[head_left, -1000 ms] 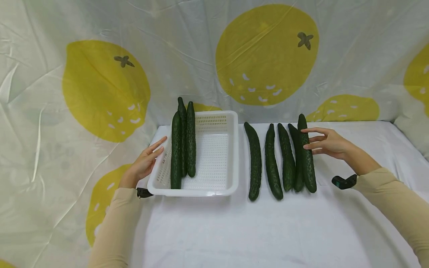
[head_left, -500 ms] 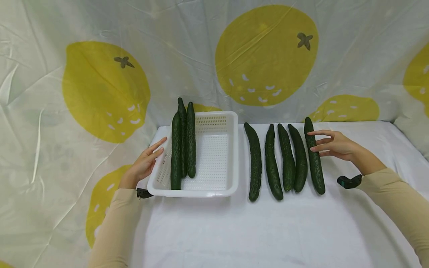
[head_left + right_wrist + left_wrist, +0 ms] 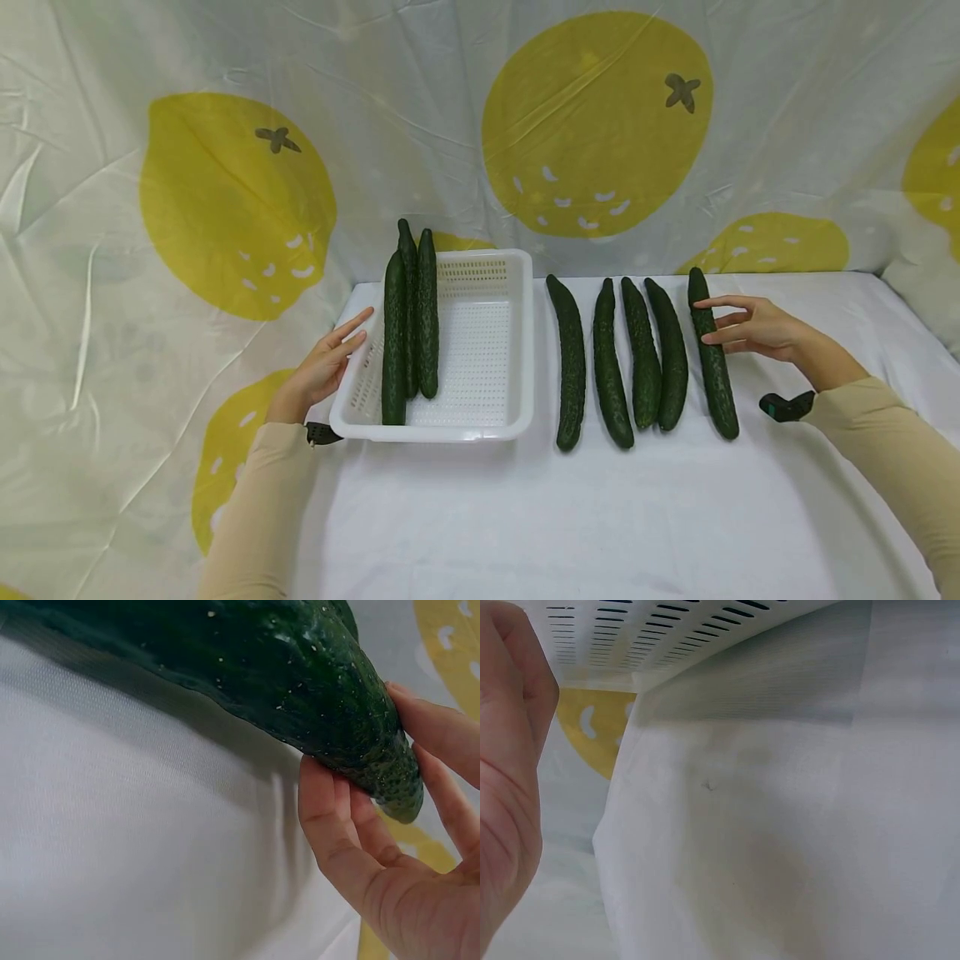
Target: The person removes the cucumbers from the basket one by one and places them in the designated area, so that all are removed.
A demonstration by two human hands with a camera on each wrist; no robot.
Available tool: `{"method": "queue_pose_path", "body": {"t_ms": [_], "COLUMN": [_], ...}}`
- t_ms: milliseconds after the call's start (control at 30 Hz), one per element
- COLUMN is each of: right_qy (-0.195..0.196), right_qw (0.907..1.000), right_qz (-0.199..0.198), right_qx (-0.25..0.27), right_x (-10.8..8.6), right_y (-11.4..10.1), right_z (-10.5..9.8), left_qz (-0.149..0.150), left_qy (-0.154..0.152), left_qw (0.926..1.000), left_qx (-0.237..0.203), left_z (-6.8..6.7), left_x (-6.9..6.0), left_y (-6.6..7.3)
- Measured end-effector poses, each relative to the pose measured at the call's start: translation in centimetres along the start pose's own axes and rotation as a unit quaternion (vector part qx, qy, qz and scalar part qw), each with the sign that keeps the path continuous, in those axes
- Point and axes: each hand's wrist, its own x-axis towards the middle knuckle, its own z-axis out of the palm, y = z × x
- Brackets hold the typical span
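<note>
The rightmost dark green cucumber (image 3: 718,382) is pinched by the right hand (image 3: 768,332), thumb and fingers on its upper half. In the right wrist view, the right hand (image 3: 401,889) has its fingers around the tapered end of that cucumber (image 3: 292,682). With fingers extended, the left hand (image 3: 322,373) rests against the left side of a white plastic basket (image 3: 435,432). The left wrist view shows part of the left hand (image 3: 506,757) beside the slotted basket wall (image 3: 637,641); its fingertips are hidden there. Several cucumbers (image 3: 570,367) lie side by side between basket and right hand.
Three cucumbers (image 3: 427,317) lean together in the left part of the basket, their upper ends above its back rim. A white cloth (image 3: 570,525) covers the table. Behind it hangs a pale curtain (image 3: 412,125) with yellow lemon prints.
The right hand has moved its cucumber to the right, away from the neighbouring one, leaving a gap between them. The left hand and the basket have stayed in place.
</note>
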Motion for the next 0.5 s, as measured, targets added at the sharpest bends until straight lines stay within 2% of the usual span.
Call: {"method": "queue_pose_path", "body": {"t_ms": [500], "right_qy": [0.053], "right_qw": [0.9983], "right_qz": [-0.005], "right_qx": [-0.023], "right_x": [0.7], "right_y": [1.3], "right_z": [0.2], "left_qz": [-0.002], "left_qy": [-0.001], "left_qw": [1.0], "left_qx": [-0.009], "left_z": [0.0], "left_x": [0.0], "left_y": [0.0]}}
